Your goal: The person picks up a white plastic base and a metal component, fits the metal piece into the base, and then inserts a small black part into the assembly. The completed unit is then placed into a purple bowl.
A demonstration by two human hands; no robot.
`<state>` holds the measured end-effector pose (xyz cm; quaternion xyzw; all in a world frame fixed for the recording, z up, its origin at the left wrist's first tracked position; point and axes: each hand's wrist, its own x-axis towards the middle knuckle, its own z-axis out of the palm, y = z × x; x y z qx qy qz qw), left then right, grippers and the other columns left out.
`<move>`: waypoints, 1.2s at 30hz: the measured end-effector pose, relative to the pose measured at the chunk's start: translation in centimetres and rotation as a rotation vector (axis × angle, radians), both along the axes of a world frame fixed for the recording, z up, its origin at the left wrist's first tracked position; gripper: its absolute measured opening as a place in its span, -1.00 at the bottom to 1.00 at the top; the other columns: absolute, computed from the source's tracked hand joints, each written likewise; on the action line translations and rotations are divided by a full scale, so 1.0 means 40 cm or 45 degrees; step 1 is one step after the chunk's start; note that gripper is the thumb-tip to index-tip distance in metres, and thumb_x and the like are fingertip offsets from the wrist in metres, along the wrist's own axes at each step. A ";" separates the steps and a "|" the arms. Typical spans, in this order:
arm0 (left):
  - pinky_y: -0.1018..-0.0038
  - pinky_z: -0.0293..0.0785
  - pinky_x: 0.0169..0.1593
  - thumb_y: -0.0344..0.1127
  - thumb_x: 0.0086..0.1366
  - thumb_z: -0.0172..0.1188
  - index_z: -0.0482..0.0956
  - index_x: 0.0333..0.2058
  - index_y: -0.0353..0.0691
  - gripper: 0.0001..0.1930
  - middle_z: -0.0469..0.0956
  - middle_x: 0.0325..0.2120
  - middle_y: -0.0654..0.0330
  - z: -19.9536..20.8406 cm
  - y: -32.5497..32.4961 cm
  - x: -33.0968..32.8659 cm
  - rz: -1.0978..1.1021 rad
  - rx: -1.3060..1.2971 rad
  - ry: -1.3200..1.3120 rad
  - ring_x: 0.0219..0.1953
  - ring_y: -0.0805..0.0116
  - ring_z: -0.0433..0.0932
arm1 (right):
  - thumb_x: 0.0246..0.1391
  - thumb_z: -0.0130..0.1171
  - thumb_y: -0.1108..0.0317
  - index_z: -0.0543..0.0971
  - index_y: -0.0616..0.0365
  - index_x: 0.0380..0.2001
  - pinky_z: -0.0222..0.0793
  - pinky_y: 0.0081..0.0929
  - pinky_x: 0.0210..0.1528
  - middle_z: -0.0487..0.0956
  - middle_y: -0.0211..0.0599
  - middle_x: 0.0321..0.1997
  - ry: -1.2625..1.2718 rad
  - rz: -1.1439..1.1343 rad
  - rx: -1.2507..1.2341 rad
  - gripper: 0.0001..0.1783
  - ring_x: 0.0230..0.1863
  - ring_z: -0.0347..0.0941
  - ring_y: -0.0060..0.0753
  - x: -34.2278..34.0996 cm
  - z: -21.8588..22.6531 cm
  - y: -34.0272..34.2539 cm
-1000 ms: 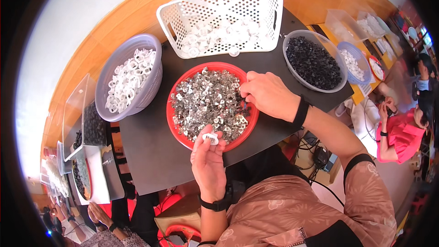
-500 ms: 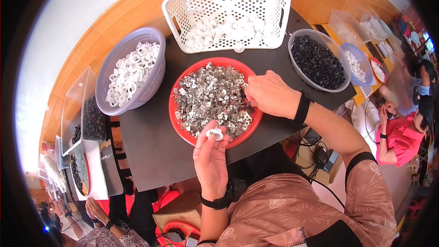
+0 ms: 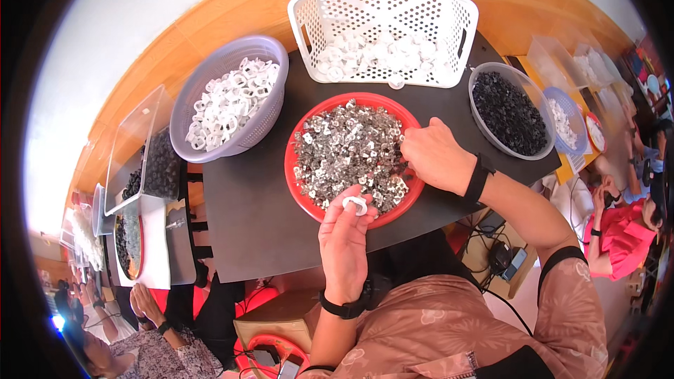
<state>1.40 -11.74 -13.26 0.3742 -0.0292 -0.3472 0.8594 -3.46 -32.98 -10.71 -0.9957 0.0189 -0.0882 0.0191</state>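
Note:
My left hand point(image 3: 342, 245) is closed on a white plastic ring point(image 3: 354, 205), held between thumb and fingers over the near rim of a red round tray point(image 3: 300, 200). Small silvery metal pieces point(image 3: 344, 147) are heaped in that tray. At its right edge, my right hand point(image 3: 439, 158) has its fingers bent down and pinched together at the metal pieces. Its fingertips are turned away, so whatever they grip is hidden.
Behind the tray stands a white perforated basket point(image 3: 382, 10) with white parts. A grey-purple colander point(image 3: 270, 109) of white rings sits to the left, a clear bowl point(image 3: 491, 137) of black parts to the right. Co-workers sit at both sides.
The whole view has shifted, so the table and its containers appear further right. Both hands keep about the same places at the red tray, the left still holding the white ring.

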 end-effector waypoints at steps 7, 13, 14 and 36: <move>0.50 0.48 -0.07 -0.38 0.34 0.07 0.44 -0.01 -0.36 -0.72 0.55 -0.21 0.06 -0.004 0.002 -0.001 -0.011 0.026 -0.062 -0.26 0.41 0.54 | -0.24 0.22 0.37 0.52 0.16 -0.66 0.18 -0.25 -0.33 0.48 -0.22 -0.50 0.154 0.011 0.052 -0.88 -0.46 0.42 -0.16 0.010 0.016 -0.004; 0.50 0.48 -0.07 -0.37 0.35 0.07 0.46 -0.07 -0.32 -0.77 0.55 -0.22 0.09 -0.001 0.000 -0.007 -0.012 0.044 -0.078 -0.26 0.43 0.53 | -0.27 0.26 0.30 0.51 0.16 -0.62 0.19 -0.25 -0.29 0.47 -0.21 -0.47 0.220 0.035 0.073 -0.82 -0.45 0.41 -0.15 0.007 0.013 -0.015; 0.51 0.48 -0.07 -0.37 0.35 0.07 0.47 -0.08 -0.31 -0.79 0.55 -0.22 0.09 -0.001 -0.001 -0.008 -0.009 0.044 -0.089 -0.25 0.44 0.53 | -0.27 0.26 0.29 0.51 0.15 -0.61 0.19 -0.26 -0.28 0.47 -0.22 -0.47 0.235 0.031 0.091 -0.82 -0.45 0.41 -0.16 0.005 0.017 -0.014; 0.75 0.23 -0.42 -0.40 0.30 0.16 0.57 -0.16 -0.33 -0.82 0.46 -0.49 0.43 0.063 -0.072 -0.038 0.007 0.309 -0.346 -0.49 0.74 0.29 | -0.14 0.12 0.35 0.44 0.09 -0.62 0.21 -0.25 -0.04 0.28 -0.38 -0.53 -0.605 0.292 -0.007 -0.90 -0.51 0.32 -0.42 -0.052 0.115 0.089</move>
